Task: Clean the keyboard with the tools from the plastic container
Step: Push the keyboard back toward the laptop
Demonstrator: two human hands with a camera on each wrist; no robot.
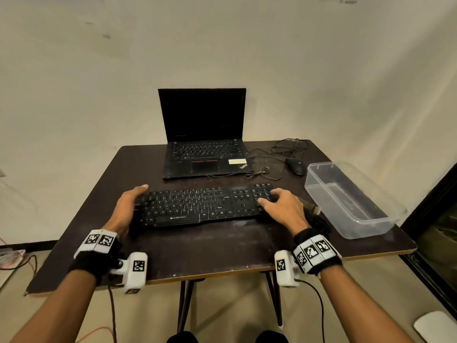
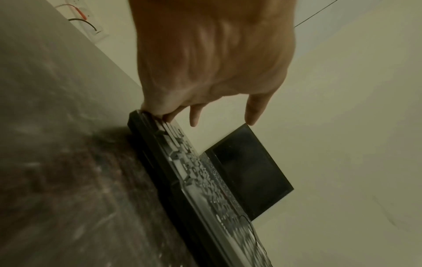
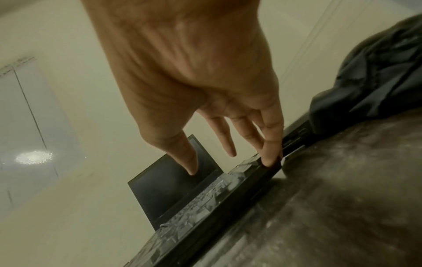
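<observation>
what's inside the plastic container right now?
Nothing visible inside the plastic container: the table shows through its clear floor. A brush and a dark cloth lie outside it, partly hidden behind the right hand.

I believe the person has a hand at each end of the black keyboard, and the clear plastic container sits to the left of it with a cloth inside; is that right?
Not quite. The plastic container sits to the right of the keyboard, and nothing shows inside it, as the head view shows. The rest holds: the left hand and the right hand are at the keyboard's two ends.
</observation>
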